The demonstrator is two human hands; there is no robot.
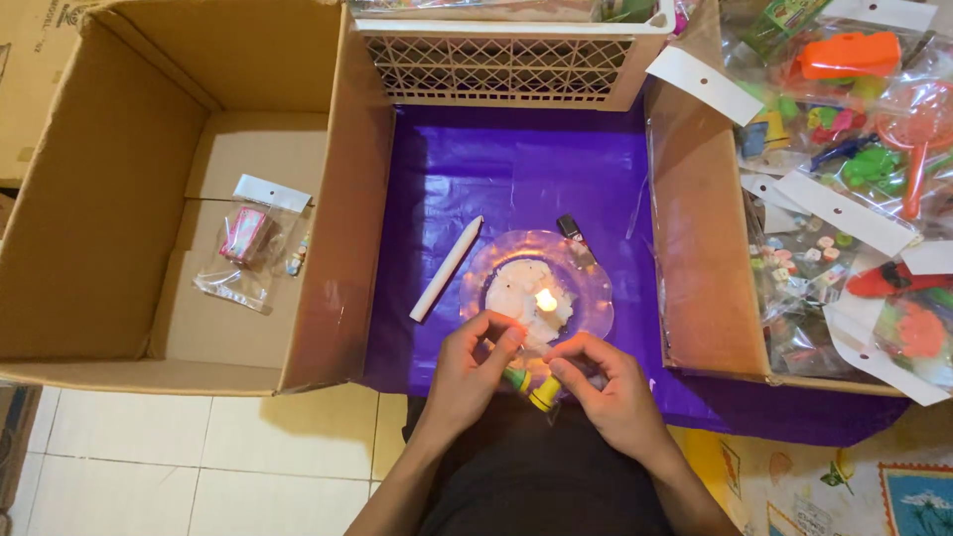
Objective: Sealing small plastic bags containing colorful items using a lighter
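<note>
Both hands, left hand and right hand, are pinched shut on a small clear toy packet just beside the lit candle on its plate.

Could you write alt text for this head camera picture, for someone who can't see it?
Two hands, left hand and right hand, hold a small clear packet with a yellow-green toy near a lit candle stub on a clear plate, above purple sheeting between cardboard boxes.
</note>
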